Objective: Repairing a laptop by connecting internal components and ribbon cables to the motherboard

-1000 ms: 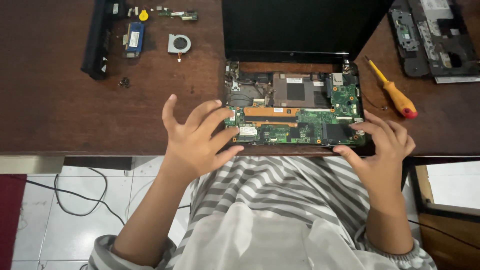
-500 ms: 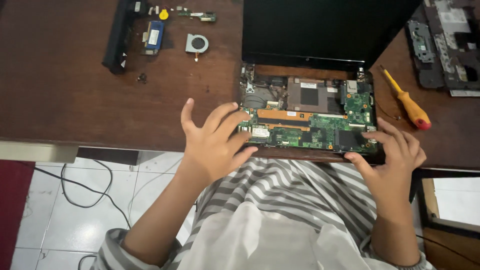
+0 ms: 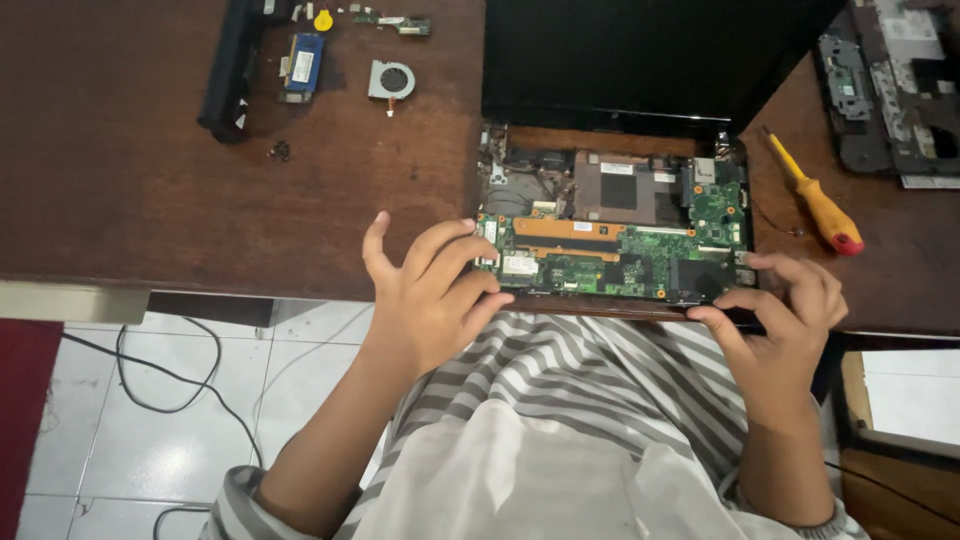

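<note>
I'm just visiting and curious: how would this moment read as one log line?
left hand: on green circuit board | right hand: gripping laptop base corner | screwdriver: lying right
</note>
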